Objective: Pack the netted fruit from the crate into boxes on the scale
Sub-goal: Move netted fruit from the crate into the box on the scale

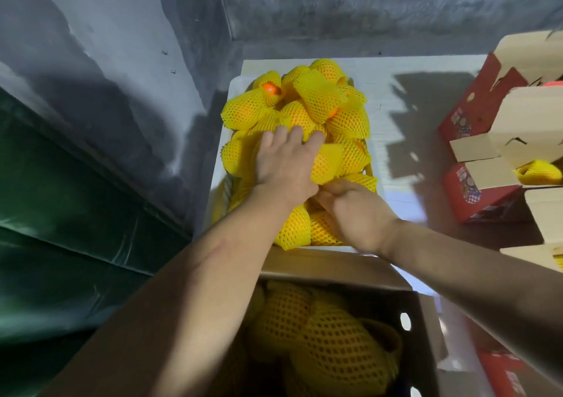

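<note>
Yellow netted fruit (300, 116) fills crate (240, 81) at centre; left hand (285, 160) and right hand (353, 210) each curl round one (lift cleanly, nets intact)

Yellow diamond-mesh nets (316, 101) cover orange fruit (271, 89) in a white crate (217, 177). The box (423, 311) nearby is plain brown, the cartons (475, 104) red with brown flaps, and the wall (122, 61) grey.
</note>
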`<state>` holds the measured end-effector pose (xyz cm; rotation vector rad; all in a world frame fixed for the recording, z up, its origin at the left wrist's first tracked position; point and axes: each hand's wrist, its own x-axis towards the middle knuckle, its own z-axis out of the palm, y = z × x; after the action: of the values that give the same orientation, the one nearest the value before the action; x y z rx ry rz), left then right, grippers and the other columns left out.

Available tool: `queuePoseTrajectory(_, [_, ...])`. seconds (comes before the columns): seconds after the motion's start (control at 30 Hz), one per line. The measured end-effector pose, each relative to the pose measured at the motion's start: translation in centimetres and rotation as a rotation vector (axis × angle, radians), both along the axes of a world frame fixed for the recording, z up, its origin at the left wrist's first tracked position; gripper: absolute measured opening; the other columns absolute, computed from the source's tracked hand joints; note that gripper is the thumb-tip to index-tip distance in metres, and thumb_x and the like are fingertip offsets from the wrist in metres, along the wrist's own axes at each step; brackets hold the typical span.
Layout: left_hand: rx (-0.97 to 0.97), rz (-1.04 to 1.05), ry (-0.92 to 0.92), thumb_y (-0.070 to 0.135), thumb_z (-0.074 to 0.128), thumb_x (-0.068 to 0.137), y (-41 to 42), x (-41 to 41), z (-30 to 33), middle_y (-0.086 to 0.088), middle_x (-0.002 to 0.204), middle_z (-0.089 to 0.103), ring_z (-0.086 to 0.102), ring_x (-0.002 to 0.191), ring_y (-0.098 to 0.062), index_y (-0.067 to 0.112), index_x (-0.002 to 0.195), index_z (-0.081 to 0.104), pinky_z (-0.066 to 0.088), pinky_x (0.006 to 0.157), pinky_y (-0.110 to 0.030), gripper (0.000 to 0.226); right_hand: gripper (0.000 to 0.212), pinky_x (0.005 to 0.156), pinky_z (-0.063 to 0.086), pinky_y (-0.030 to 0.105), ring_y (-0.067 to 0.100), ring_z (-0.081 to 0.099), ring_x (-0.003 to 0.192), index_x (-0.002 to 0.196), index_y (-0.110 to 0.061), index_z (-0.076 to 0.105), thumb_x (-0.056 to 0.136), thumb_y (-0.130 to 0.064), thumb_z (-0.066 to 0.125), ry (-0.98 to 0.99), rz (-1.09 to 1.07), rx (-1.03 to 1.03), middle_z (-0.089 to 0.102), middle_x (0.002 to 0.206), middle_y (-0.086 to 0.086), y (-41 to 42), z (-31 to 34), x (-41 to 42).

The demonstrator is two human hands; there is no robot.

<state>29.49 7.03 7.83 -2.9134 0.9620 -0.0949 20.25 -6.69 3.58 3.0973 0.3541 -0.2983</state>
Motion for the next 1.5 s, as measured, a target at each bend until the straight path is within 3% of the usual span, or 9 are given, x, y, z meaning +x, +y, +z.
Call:
queuePoseTrajectory(0.33, [-0.003,0.206,0.224,0.065,0.07,0.066,6.9,-3.1,4.5,-0.007,0.124,0.056,0.052,0.113,-0.037,0.033,0.135,0.039,0.037,0.081,-0.043,0.082,0.061,0.114,0.032,0.039,0.027,0.039,0.147,0.158,-0.016,0.035,0.104,-0.042,0.047,0.23,-0.369,-0.136,0.038,0.16,0.012,4.2,0.0,7.6])
queuePoseTrajectory(0.47, [0.047,0.305,0.393,0.074,0.062,0.076,6.6,-3.4,3.1,-0.011,0.153,0.044,0.038,0.143,-0.04,0.029,0.153,0.023,0.033,0.112,-0.053,0.097,0.043,0.111,0.033,0.038,0.021,0.045,0.143,0.141,-0.027,0.057,0.1,-0.04,0.052,0.207,-0.299,-0.272,0.054,0.149,-0.002,4.3,-0.4,7.8])
queuePoseTrajectory(0.57, [-0.062,0.365,0.466,0.073,0.061,0.077,6.8,-3.5,2.7,-0.009,0.159,0.04,0.033,0.149,-0.038,0.027,0.156,0.019,0.027,0.119,-0.054,0.101,0.047,0.111,0.031,0.041,0.024,0.042,0.144,0.143,-0.029,0.055,0.097,-0.041,0.056,0.274,-0.285,-0.262,0.052,0.15,-0.002,3.9,-0.8,7.7])
queuePoseTrajectory(0.7, [-0.118,0.418,0.492,0.072,0.061,0.077,8.3,-3.7,2.6,-0.01,0.154,0.043,0.038,0.143,-0.041,0.026,0.157,0.02,0.04,0.105,-0.054,0.1,0.059,0.11,0.026,0.044,0.029,0.036,0.144,0.148,-0.025,0.045,0.094,-0.046,0.054,0.216,-0.261,-0.206,0.046,0.153,0.005,3.1,-1.0,6.9])
queuePoseTrajectory(0.83, [-0.212,0.481,0.483,0.069,0.064,0.073,10.4,-4.0,2.4,-0.007,0.132,0.055,0.056,0.113,-0.037,0.028,0.149,0.028,0.044,0.075,-0.041,0.094,0.076,0.107,0.029,0.048,0.03,0.039,0.137,0.139,-0.022,0.047,0.08,-0.066,0.065,0.148,-0.288,-0.143,0.049,0.146,0.006,2.3,-0.3,5.8])
queuePoseTrajectory(1.03, [-0.17,0.495,0.445,0.066,0.064,0.07,11.0,-4.1,1.9,-0.009,0.135,0.058,0.056,0.119,-0.039,0.027,0.146,0.034,0.052,0.089,-0.047,0.091,0.044,0.107,0.029,0.047,0.031,0.035,0.137,0.143,-0.029,0.045,0.1,-0.035,0.048,-0.006,0.009,-0.176,0.042,0.149,0.004,4.8,0.6,5.3])
queuePoseTrajectory(1.13, [-0.14,0.52,0.508,0.064,0.063,0.078,10.5,-4.1,1.3,-0.013,0.149,0.049,0.045,0.135,-0.042,0.026,0.157,0.021,0.045,0.102,-0.053,0.097,0.058,0.114,0.029,0.049,0.029,0.035,0.143,0.148,-0.028,0.042,0.096,-0.045,0.06,0.173,0.01,-0.133,0.043,0.153,0.001,4.5,0.9,6.2])
queuePoseTrajectory(1.37, [-0.397,0.612,0.675,0.051,0.068,0.083,10.7,-4.2,0.2,-0.013,0.139,0.052,0.053,0.123,-0.039,0.02,0.155,0.021,0.048,0.087,-0.045,0.092,0.053,0.108,0.028,0.051,0.033,0.031,0.134,0.143,-0.031,0.049,0.092,-0.025,0.062,0.136,0.046,-0.144,0.04,0.141,0.001,5.3,-0.8,7.4])
queuePoseTrajectory(1.5, [-0.482,0.617,0.712,0.049,0.071,0.083,11.0,-4.0,0.2,-0.004,0.12,0.056,0.055,0.108,-0.03,0.021,0.152,0.028,0.047,0.085,-0.042,0.086,0.08,0.109,0.035,0.048,0.03,0.041,0.125,0.135,-0.027,0.047,0.071,-0.066,0.075,0.057,0.057,0.011,0.045,0.132,0.003,2.6,0.2,6.9])
